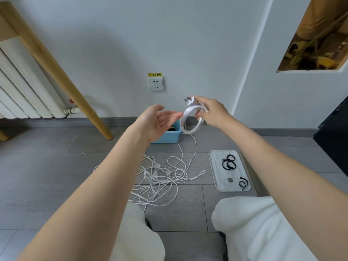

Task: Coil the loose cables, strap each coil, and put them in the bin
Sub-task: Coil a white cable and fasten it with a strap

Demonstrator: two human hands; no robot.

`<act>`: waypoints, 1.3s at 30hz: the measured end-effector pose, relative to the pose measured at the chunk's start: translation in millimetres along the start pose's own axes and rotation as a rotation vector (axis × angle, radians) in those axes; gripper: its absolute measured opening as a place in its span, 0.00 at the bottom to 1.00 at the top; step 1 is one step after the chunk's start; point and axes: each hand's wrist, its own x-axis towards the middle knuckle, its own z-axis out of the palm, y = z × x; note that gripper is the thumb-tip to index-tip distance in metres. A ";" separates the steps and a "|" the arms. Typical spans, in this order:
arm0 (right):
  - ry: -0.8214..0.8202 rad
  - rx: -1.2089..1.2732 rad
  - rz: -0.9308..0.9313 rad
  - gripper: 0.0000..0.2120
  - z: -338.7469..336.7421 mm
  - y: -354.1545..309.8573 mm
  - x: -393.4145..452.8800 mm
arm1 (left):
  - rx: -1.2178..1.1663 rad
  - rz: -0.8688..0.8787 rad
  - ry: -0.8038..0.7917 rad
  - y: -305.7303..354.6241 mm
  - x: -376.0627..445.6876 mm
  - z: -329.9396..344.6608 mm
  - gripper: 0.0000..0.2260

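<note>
Head view: the right hand (pixel 211 112) pinches a half-wound white coil (pixel 192 121) by its plug above the blue bin (pixel 169 137), tail trailing to the tangled cables (pixel 160 178) on the floor; the left hand (pixel 158 119), fingers released, seems ready to feed the next loop; straps (pixel 228 162) wait in a tray (pixel 216 172) nearby

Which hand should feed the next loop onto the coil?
Left, probably. The left hand is open and holds nothing beside the coil, while the right hand grips the coil and its plug. Loose cable trails below.
</note>
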 end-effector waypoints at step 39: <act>-0.613 -0.705 0.566 0.16 115.0 401.2 22.4 | 0.591 -0.390 -0.133 -273.6 309.3 -51.3 0.14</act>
